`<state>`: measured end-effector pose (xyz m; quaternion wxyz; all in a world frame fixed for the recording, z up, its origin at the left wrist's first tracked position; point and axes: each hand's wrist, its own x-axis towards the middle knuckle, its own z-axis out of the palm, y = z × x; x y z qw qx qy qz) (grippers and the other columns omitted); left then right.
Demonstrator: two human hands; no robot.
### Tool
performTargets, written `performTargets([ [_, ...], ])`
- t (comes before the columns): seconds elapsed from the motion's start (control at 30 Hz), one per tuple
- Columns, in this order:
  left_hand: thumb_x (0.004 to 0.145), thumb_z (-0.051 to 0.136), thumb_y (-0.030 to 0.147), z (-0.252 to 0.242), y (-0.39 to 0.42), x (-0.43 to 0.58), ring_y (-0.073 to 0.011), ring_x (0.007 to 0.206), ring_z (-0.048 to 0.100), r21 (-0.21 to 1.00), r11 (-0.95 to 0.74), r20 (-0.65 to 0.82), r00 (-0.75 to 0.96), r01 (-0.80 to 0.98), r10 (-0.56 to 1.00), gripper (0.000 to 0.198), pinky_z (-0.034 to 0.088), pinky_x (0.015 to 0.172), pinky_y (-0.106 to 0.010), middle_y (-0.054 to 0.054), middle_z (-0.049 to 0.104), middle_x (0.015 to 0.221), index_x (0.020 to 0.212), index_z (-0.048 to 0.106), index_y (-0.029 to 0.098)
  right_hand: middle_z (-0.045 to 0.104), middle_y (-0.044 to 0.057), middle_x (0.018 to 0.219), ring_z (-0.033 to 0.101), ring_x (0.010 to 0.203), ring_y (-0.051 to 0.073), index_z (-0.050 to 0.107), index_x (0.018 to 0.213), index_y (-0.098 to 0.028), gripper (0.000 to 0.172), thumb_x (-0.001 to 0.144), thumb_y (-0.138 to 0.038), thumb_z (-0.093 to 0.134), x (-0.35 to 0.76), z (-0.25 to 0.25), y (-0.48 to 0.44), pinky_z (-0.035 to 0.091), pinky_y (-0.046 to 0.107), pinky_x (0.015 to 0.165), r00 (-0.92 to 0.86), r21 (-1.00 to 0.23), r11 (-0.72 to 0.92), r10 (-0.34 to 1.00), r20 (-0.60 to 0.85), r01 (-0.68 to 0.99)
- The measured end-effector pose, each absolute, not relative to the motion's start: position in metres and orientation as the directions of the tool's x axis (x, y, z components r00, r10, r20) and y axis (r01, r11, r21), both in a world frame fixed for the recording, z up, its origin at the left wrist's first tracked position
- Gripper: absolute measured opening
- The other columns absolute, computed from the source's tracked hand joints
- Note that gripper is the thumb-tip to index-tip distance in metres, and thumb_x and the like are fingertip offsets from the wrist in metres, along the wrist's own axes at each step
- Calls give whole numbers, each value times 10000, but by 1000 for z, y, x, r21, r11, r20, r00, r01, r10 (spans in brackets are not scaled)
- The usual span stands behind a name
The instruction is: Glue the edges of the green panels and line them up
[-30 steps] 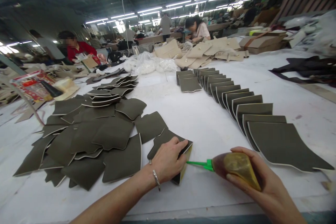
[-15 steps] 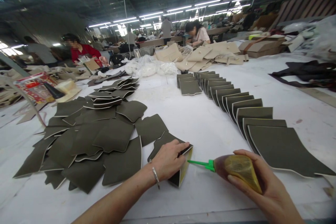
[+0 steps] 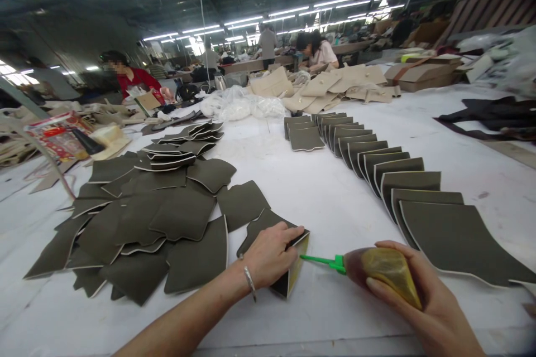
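My left hand (image 3: 272, 254) bears down on a dark olive leather-like piece (image 3: 255, 228), its index finger stretched along the top and the other fingers curled. Part of that piece's right edge is turned up, showing a yellowish strip (image 3: 298, 268). In my right hand (image 3: 422, 295) is a squeeze bottle (image 3: 383, 273) of amber-brown liquid, lying sideways in the grip. Its thin green nozzle (image 3: 320, 260) points left, with the tip at the yellowish strip; whether it touches cannot be made out.
A loose pile of similar olive pieces (image 3: 167, 212) spreads over the left of the white table (image 3: 268, 173). Overlapping pieces (image 3: 456, 234) form a curved row at right. Beige panels (image 3: 330, 86), clear plastic (image 3: 243, 106) and a cardboard box (image 3: 422, 72) lie farther back. Several people work beyond.
The view has shifted slightly, moving the things a little to the right. Both hands keep nearly the same pose, and the nozzle tip stays by the yellowish strip.
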<state>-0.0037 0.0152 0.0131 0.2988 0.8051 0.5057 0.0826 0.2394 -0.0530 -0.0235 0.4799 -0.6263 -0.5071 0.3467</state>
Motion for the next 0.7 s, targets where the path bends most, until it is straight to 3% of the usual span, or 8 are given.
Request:
performTargets([
  [0.13, 814, 401, 157, 11, 15, -5, -203, 901, 605, 564, -324, -154, 482, 759, 863, 576, 463, 827, -287, -47, 616, 960, 1363, 563, 224, 672, 20, 999, 642, 898, 246, 553, 1154, -249, 529, 743, -529, 735, 241, -29, -55, 519, 245, 746, 188, -975, -77, 981, -37, 209],
  [0.3, 815, 405, 148, 13, 15, -5, -205, 919, 607, 571, -313, -166, 480, 759, 861, 575, 463, 838, -287, -51, 622, 985, 1364, 562, 215, 679, 43, 1022, 650, 911, 285, 541, 1173, -244, 600, 699, -516, 788, 252, -34, -40, 538, 300, 750, 223, -974, -56, 975, -5, 220],
  [0.43, 823, 397, 143, 14, 15, -5, -205, 937, 604, 583, -312, -156, 480, 750, 863, 570, 456, 862, -286, -54, 627, 1006, 1366, 560, 209, 666, 11, 1003, 629, 916, 242, 553, 1142, -257, 543, 726, -545, 751, 237, -30, -54, 496, 240, 787, 277, -973, -88, 961, -26, 214],
  [0.6, 818, 398, 132, 12, 15, -6, -209, 934, 603, 597, -310, -152, 483, 740, 862, 578, 453, 856, -289, -64, 630, 1013, 1374, 548, 180, 655, -1, 1021, 607, 934, 207, 543, 1145, -258, 510, 757, -538, 718, 216, -26, -77, 462, 188, 776, 218, -990, -118, 971, -98, 82],
  [0.7, 816, 399, 127, 11, 15, -6, -210, 939, 602, 600, -307, -155, 484, 738, 861, 580, 447, 864, -289, -66, 632, 1017, 1373, 550, 181, 656, 18, 1030, 615, 947, 233, 558, 1138, -241, 528, 737, -541, 726, 220, -28, -72, 473, 214, 789, 241, -986, -97, 968, -63, 133],
])
